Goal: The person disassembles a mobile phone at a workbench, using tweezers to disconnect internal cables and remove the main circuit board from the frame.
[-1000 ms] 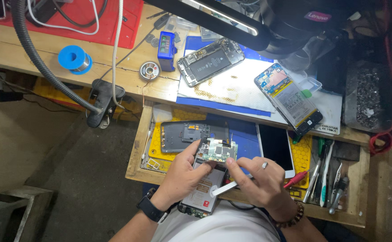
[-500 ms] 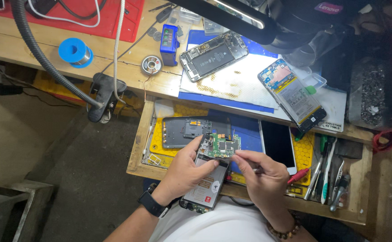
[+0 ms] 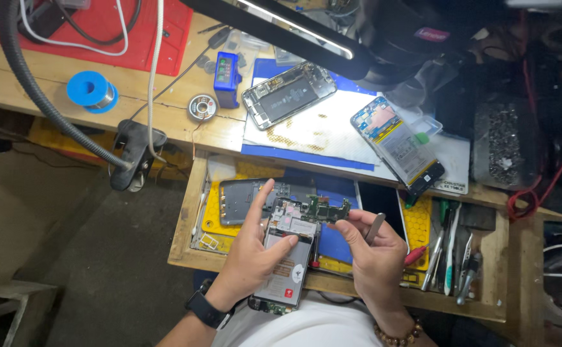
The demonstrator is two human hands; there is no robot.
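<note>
My left hand (image 3: 250,254) grips an opened phone body (image 3: 285,266) with its battery showing, held over the open drawer. A green circuit board (image 3: 313,211) sits at the phone's top end, pinched between my left fingers and the fingertips of my right hand (image 3: 369,254). In my right hand there is also a pair of metal tweezers (image 3: 375,226), pointing up and away from the board. A black watch is on my left wrist and a bead bracelet on my right.
The wooden drawer (image 3: 188,212) holds a grey phone frame (image 3: 245,200) on yellow and blue mats, and several tools (image 3: 449,250) at right. On the bench above lie two opened phones (image 3: 287,94) (image 3: 400,141), a blue solder spool (image 3: 91,91), and a lamp arm (image 3: 281,29).
The phone body has come up under the circuit board, which my hands have turned and brought to its top end. My right hand has shifted its grip, with the tweezers now pointing upward.
</note>
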